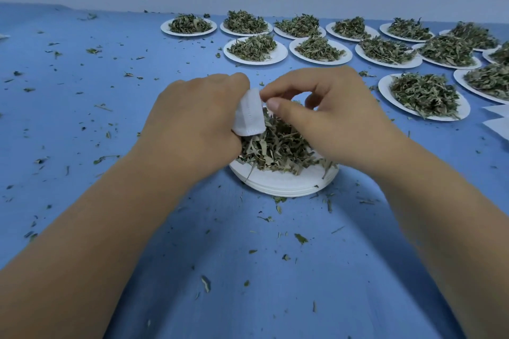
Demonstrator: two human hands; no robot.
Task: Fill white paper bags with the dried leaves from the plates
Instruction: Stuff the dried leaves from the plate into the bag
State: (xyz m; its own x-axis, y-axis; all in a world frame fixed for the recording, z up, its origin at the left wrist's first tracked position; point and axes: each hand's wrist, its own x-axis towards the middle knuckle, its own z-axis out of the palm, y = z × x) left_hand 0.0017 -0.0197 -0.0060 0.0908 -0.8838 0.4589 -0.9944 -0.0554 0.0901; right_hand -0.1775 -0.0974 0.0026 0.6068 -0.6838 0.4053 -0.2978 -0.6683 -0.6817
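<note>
Above near plate (283, 186): white bag (249, 115) | behind: heaped plates (278, 55) | right edge: white sheets (497, 125)

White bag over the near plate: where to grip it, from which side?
Take the white bag by its upper edge, coming from the right and above. Its stitched closed end points down toward the leaves, and the left hand wraps its left side, so only the top right edge is free; the right hand pinches there.

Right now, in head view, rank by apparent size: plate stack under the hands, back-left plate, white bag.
1. plate stack, nearest the camera and partly hidden.
2. back-left plate; distance may shrink it.
3. white bag, gripped by the left hand.
</note>
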